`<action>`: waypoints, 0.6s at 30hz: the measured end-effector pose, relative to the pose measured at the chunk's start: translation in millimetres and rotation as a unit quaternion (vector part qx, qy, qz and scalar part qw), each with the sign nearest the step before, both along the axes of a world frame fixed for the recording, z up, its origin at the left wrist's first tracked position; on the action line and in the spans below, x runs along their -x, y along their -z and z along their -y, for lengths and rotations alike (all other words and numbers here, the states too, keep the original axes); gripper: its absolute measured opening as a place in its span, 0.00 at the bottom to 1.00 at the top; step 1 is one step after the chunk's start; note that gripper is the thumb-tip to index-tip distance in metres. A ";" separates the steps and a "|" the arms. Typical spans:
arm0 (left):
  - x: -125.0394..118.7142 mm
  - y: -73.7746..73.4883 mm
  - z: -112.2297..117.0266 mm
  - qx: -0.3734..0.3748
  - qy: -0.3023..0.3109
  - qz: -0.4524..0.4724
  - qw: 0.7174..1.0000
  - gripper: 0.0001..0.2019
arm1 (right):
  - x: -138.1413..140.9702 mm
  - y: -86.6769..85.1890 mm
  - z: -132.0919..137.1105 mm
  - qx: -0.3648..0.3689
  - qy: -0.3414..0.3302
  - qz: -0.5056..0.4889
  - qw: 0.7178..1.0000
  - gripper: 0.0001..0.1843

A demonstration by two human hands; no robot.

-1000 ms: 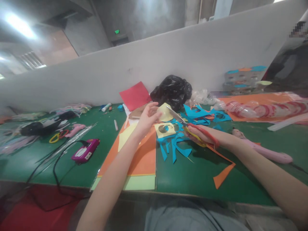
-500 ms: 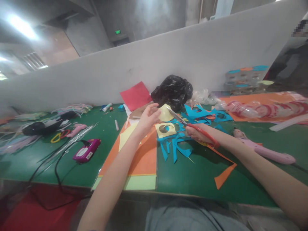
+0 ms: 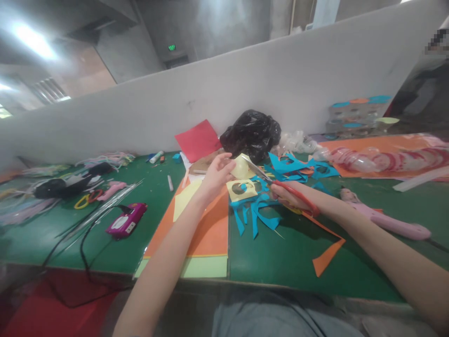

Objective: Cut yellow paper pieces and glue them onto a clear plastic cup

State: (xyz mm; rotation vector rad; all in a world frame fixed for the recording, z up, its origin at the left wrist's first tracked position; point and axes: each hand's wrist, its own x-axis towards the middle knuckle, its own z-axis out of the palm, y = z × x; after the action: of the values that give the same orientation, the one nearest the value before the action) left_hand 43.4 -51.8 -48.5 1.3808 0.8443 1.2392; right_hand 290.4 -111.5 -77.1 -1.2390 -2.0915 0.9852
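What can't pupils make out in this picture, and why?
All in the head view:
- What the black bag holds: its dark plastic hides it.
- Part of the scissors: the right hand covers some of the handles.
- How the left hand meets the yellow paper beside it: too blurred.
- Where the cord of the pink tool leads: the right edge cuts it off.

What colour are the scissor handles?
The scissor handles are red, with some yellow underneath; the head view shows them best.
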 end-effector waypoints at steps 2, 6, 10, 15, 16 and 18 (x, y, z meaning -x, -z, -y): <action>-0.8 -0.2 1.9 -0.005 0.005 -0.015 1.000 0.20 | -0.3 0.2 0.7 0.009 -0.002 0.007 1.000 0.32; -1.1 0.9 3.1 -0.021 0.013 -0.038 0.999 0.21 | -0.3 0.9 0.3 0.020 0.001 0.008 1.000 0.33; -0.5 1.8 2.1 -0.031 0.010 -0.046 0.998 0.22 | 0.3 3.8 -1.0 0.040 0.013 -0.007 0.999 0.34; 1.0 2.7 0.6 -0.032 0.009 -0.038 0.999 0.21 | 0.8 7.8 -1.1 0.096 0.023 -0.053 0.994 0.33; 1.3 2.9 0.3 -0.032 0.007 -0.036 0.999 0.21 | 0.8 7.9 -1.0 0.101 0.025 -0.055 0.993 0.33; 1.5 3.1 0.0 -0.028 0.006 -0.033 0.999 0.21 | 0.7 8.1 -1.1 0.105 0.028 -0.054 0.993 0.33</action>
State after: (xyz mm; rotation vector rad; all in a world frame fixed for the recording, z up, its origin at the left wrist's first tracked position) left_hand 41.9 -51.8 -51.6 1.4766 0.8509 1.2215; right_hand 289.7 -110.4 -85.2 -1.3063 -1.8990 1.2439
